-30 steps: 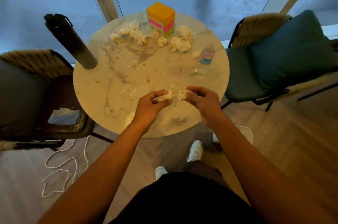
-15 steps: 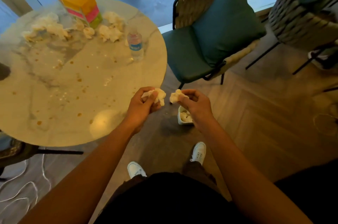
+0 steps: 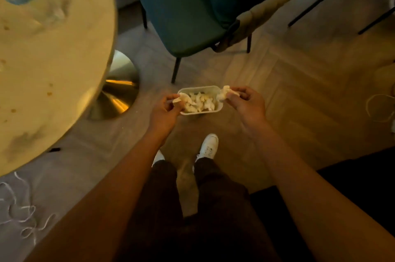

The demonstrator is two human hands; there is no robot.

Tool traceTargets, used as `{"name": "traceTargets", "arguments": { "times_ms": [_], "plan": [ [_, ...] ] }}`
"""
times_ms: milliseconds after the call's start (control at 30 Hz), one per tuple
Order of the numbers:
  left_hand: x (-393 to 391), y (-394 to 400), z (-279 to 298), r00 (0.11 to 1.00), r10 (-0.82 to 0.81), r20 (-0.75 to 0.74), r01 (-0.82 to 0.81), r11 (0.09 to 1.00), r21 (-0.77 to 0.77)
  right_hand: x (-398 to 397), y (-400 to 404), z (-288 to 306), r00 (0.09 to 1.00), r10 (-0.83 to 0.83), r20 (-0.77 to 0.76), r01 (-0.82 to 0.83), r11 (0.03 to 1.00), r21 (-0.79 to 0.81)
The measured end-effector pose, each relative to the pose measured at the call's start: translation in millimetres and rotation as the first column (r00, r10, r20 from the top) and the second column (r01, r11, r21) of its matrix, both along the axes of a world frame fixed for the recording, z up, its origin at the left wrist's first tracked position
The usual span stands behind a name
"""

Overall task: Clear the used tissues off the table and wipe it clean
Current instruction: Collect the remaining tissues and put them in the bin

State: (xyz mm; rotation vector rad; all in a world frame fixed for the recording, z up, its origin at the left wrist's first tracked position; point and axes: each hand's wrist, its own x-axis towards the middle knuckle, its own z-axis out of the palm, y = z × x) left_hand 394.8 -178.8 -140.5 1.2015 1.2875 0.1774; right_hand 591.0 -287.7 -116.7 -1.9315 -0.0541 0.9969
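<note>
— Two hands, each with its own crumpled tissue. The left hand (image 3: pixel 165 110) pinches a wad (image 3: pixel 183 98) between thumb and curled fingers, and the right hand (image 3: pixel 245 102) does the same with a second wad (image 3: pixel 224 93).

— Where are they held?

— Both sit over a small white bin (image 3: pixel 219 108) on the wooden floor (image 3: pixel 299 73), the left wad above its left rim, the right wad above its right corner. The two hands are apart, with the bin's opening showing between them.

— What is in the bin?

— More crumpled tissues (image 3: pixel 201 101), a loose pile covering its bottom.

— And the table?

— The round marble table (image 3: pixel 53 58) fills the left side of the view. Small brown spots (image 3: pixel 49 93) dot its surface near the edge, and a blurred red and blue shape lies at its far corner; I cannot tell what that is. Below the tabletop a shiny gold base (image 3: pixel 115 99) rests on the floor, near the bin but not touching it.

— Anything else close by?

— A dark green chair (image 3: pixel 181 16) stands beyond the bin, its black legs on the floor. The person's white shoes (image 3: pixel 208 146) are just on the near side of the bin, below dark trousers. A white cord (image 3: pixel 21 214) lies in loops on the floor at the lower left, under the table's edge.
</note>
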Motion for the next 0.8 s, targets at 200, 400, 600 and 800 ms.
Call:
{"name": "traceTargets", "arguments": {
  "times_ms": [200, 400, 600, 800],
  "plan": [
    [24, -1, -152, 0.967, -0.137, -0.217, 0.162, 0.981, 0.106, 13, 18, -172, 0.997, 0.083, -0.005, -0.082, 0.984, -0.158],
    [47, 22, -312, 0.789, -0.470, -0.396, 0.587, 0.766, 0.261, 12, 40, -339, 0.958, 0.275, 0.083, -0.247, 0.936, -0.250],
    [64, 50, -404, 0.384, -0.648, -0.658, 0.921, 0.318, 0.225, 23, 47, -435, 0.814, 0.553, 0.175, -0.465, 0.803, -0.373],
    [77, 53, -430, 0.357, -0.750, -0.558, 0.931, 0.335, 0.146, 31, 53, -469, 0.630, 0.753, 0.191, -0.585, 0.622, -0.520]
  ]
}}
